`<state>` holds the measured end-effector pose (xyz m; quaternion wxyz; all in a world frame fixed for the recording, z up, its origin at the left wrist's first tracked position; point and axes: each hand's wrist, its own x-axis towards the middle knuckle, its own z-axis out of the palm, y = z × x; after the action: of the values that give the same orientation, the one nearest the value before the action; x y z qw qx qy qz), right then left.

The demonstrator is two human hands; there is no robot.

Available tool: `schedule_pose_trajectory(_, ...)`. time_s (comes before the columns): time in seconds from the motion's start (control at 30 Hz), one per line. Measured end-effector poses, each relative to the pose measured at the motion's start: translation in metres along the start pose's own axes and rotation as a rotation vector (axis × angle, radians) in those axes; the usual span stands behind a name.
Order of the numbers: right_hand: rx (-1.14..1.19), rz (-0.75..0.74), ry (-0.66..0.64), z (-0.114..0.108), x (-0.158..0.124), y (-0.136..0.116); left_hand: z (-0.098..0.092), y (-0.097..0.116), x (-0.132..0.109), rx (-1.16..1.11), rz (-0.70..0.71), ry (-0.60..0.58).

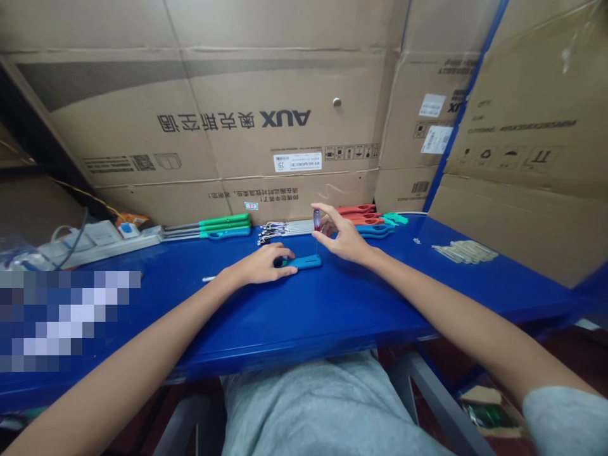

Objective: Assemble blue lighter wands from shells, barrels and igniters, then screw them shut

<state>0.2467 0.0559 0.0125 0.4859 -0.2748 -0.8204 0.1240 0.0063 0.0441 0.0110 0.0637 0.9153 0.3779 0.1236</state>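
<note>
My left hand (266,263) is closed on a blue plastic handle (310,261) that lies flat on the blue table, with a metal rod end showing to its left. In my right hand (342,235) is a small screwdriver (316,220) with a clear purplish and red grip, pinched between thumb and fingers. It stands upright, its thin shaft reaching down to the right end of the blue handle. Whether a screw sits under the tip is too small to tell.
Behind my hands lie green and blue handled tools (225,226), metal rods (299,227) and red and blue handles (375,231). A power strip (114,247) sits left, clear packets (465,251) right. Cardboard (247,82) walls the back.
</note>
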Motion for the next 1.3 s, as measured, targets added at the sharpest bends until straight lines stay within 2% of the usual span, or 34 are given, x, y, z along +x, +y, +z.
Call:
schedule_pose_trajectory(0.27,-0.014,-0.023,0.019,-0.0014,0.0012,-0.0071,-0.0001,-0.0002,0.0005,0.009,0.002,-0.002)
schedule_pose_trajectory(1.3,-0.004,-0.023,0.006,-0.0020,0.0010,-0.0070,0.0001,-0.0002,0.0001,0.000,0.000,0.000)
